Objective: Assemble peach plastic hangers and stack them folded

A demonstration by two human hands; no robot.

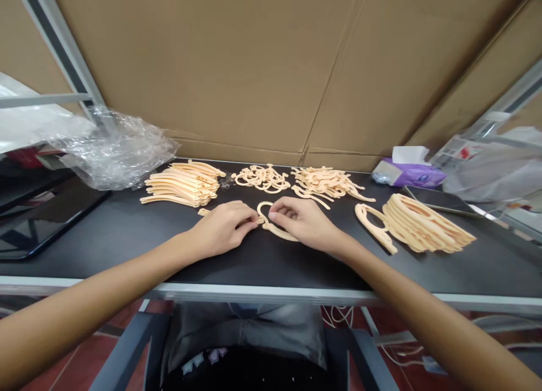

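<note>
Both hands meet over beige plastic parts that look like pieces of a folding clothes hanger, low on the black tabletop. My left hand [222,228] is closed on a hanger arm [204,212], whose far end sticks out beyond the knuckles. Thumb and fingertips of my right hand [308,222] pinch at the curved hanger hook [261,206]. A second hanger arm [279,232] runs from the hook's base under the right palm. Fingers hide most of the joint between these pieces.
Behind the hands lie a stack of hanger arms [182,183], a pile of hooks [263,178] and more arms [326,182]. Folded hangers [423,224] are stacked at right, near a tissue pack [409,172] and phone [440,200]. Plastic wrap [122,153] and a dark tablet-like device [46,216] are left.
</note>
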